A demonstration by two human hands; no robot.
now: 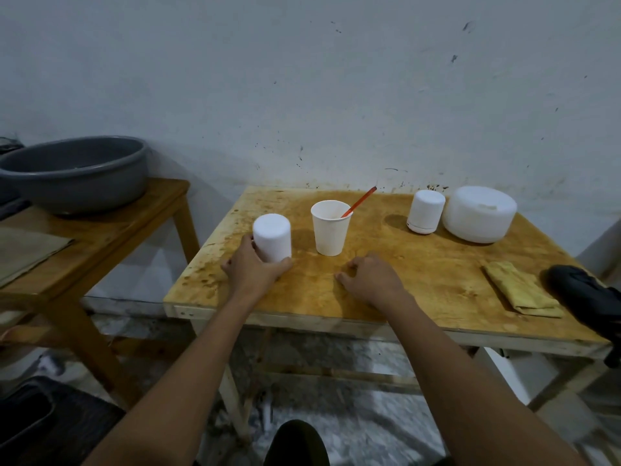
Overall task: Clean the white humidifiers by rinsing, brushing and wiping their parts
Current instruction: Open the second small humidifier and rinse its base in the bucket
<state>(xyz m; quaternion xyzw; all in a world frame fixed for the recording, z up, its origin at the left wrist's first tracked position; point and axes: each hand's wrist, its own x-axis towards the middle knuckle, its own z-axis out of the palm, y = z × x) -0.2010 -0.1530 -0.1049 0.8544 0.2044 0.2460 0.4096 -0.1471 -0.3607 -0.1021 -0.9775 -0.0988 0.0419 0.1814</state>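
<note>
A small white cylindrical humidifier point(272, 236) stands upright near the left side of the stained wooden table point(420, 274). My left hand point(252, 265) wraps around its lower part. My right hand point(368, 275) rests on the table in front of a white paper cup point(331, 228), fingers curled, holding nothing. An orange-handled brush point(361, 200) leans out of the cup. A second small white humidifier point(425, 211) and a wide white dome-shaped humidifier part point(479, 213) stand at the back right.
A folded yellow cloth point(521, 290) lies at the table's right, beside a black object point(588, 297) at the frame edge. A grey plastic basin point(75, 173) sits on a lower wooden table point(111, 237) to the left, with a cloth point(27, 250) on it. The wall runs behind.
</note>
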